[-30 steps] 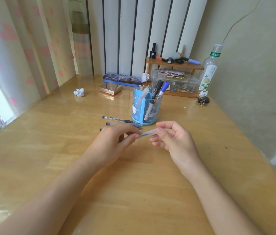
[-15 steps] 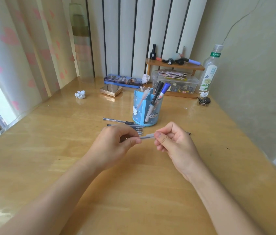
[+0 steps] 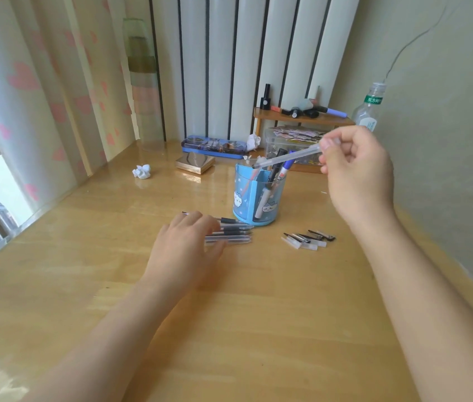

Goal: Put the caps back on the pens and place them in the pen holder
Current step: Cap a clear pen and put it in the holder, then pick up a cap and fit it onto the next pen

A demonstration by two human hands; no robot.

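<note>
My right hand [image 3: 355,172] is raised over the desk, shut on a clear capped pen [image 3: 287,158] whose far end hangs just above the rim of the blue pen holder [image 3: 244,198]. The holder stands mid-desk with several pens and markers inside. My left hand [image 3: 184,245] lies flat on the desk with its fingers resting on a row of uncapped pens [image 3: 234,235], left of the holder's base; whether it grips one is unclear. Several loose clear caps with black clips [image 3: 309,239] lie to the right of the holder.
A crumpled paper ball [image 3: 142,171], a gold box [image 3: 194,163] and a blue pencil tin [image 3: 213,146] lie behind the holder. A wooden shelf [image 3: 302,118] over a clear storage box and a plastic bottle [image 3: 370,111] stand at the back right. A wall borders the desk's right side.
My hands have parted. The right hand has lifted the capped pen up and back to the holder's rim, and the left hand has dropped onto the row of pens on the desk.
</note>
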